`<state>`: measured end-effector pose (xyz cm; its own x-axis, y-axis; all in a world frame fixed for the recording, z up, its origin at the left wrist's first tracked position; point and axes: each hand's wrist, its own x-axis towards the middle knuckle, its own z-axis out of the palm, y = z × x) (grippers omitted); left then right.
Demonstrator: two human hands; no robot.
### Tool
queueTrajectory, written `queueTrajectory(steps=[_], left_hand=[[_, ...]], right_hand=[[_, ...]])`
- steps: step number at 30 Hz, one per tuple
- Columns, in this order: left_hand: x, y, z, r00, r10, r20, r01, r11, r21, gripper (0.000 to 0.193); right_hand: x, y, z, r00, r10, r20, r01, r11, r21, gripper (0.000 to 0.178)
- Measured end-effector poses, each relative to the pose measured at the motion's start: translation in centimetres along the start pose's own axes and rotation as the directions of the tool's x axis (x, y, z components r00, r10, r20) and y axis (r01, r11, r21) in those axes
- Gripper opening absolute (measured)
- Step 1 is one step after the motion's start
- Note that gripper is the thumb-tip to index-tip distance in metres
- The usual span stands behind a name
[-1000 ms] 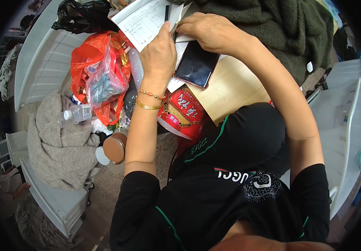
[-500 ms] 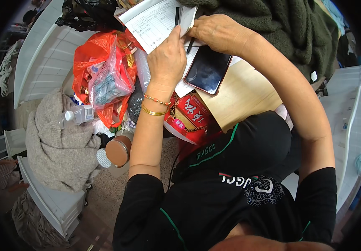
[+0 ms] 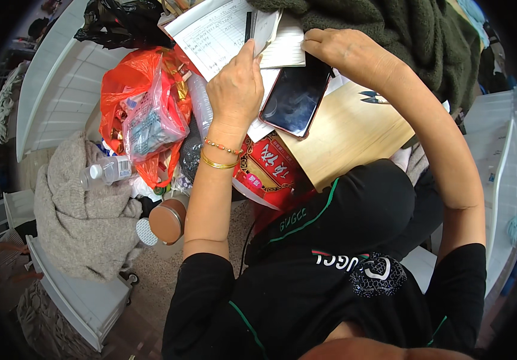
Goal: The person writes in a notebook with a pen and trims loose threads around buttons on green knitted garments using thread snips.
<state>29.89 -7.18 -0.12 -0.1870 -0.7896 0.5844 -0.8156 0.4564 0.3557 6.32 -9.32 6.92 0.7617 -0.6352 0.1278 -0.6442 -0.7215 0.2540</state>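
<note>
An open white paper notebook with ruled, handwritten pages (image 3: 210, 36) lies at the far edge of the pale wooden tabletop (image 3: 342, 135), with a dark green, thick-piled cloth (image 3: 402, 42) bunched to its right. The left hand (image 3: 236, 90) has thumb and fingertips drawn together at the notebook's near edge, apparently pinching the raised leaves beside a slim black bar, perhaps a pen (image 3: 248, 25). The right hand (image 3: 354, 54) bends over the notebook's right edge, its fingertips close together; whether they grip paper or only rest by it, I cannot tell. Just below lies a black smartphone in a reddish case (image 3: 296, 99), partly over loose white sheets, and two dark pointed tips (image 3: 373, 97) show on the wood under the right forearm. The step in hand looks like parting and turning leaves; the next move seems to call for a steady left pinch while the right fingertips smooth the lined page flat, lightly enough not to crease it or nudge the phone.
</note>
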Motion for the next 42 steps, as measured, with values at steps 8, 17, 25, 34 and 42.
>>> queueTrajectory(steps=[8,17,25,34,42], left_hand=[[-0.3,-0.2,0.4,1.0,0.014,-0.011,-0.014,1.0,0.023,0.032],[-0.3,-0.2,0.7,0.998,0.026,-0.056,-0.023,0.999,0.041,0.027],[-0.3,-0.1,0.8,0.996,0.065,-0.063,-0.063,0.998,0.033,0.028],[-0.7,0.4,0.2,0.999,0.008,-0.049,-0.008,1.0,-0.007,0.032],[-0.8,0.5,0.5,0.996,0.03,-0.08,-0.032,0.999,-0.034,0.033]], right_hand=[[-0.2,0.3,0.1,0.999,-0.048,-0.002,0.048,0.999,-0.018,0.028],[-2.4,-0.1,0.2,0.999,0.034,-0.004,-0.033,0.982,0.186,0.05],[-4.9,-0.5,0.8,0.994,0.01,-0.105,0.007,0.987,0.161,0.036],[-6.1,-1.5,0.0,0.989,-0.037,-0.142,0.061,0.984,0.165,0.033],[-6.3,-1.3,-1.2,0.984,-0.181,-0.001,0.18,0.982,0.047,0.026]])
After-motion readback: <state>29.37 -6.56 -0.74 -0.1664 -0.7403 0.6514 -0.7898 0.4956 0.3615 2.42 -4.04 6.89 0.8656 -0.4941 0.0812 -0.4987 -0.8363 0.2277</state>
